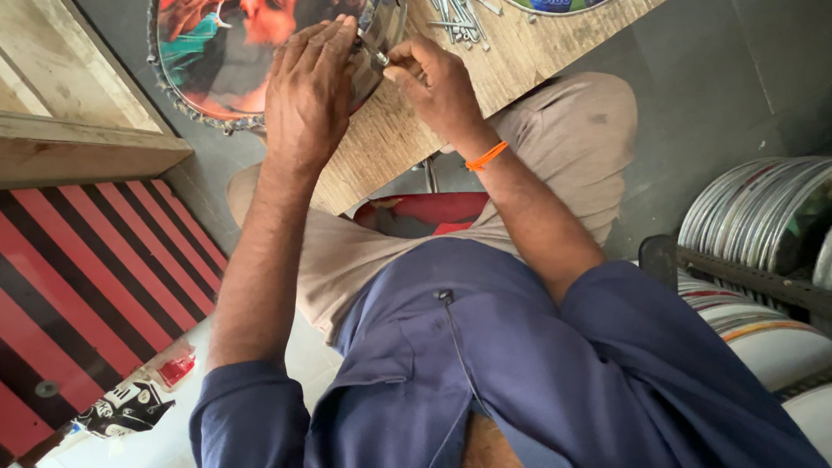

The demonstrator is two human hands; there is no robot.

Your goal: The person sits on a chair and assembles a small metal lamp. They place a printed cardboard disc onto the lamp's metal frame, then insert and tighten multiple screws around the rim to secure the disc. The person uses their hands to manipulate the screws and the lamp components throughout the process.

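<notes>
A: What do the fingers show?

B: The right hand [438, 82] has its fingertips [394, 65] pinched narrow on a small metal pin [379, 57], too small to identify for certain. The left hand [308, 87] lies flat, its fingers together and pressed down on the round plate [208, 82]; it grips nothing.

A: And where is the plate?

B: At 11 o'clock in the view, on the wooden board [390, 143] across the person's lap, with a printed picture on its face and a frilled metal rim. The pin meets the plate's edge at about 3 o'clock of the plate, just beside the left fingertips.

A: Which step does this appear to be?

B: Judged from the pinch, fastening at the rim. The next move would call for a steady plate and a straight, firm push of the pin.

A: The surroundings?

B: Loose nails [458, 24] at 12 o'clock, near the right hand; an orange wristband [485, 156]; stacked metal rings [758, 212] at 3 o'clock; a striped red-and-black mat [82, 286] at 8 o'clock.
</notes>
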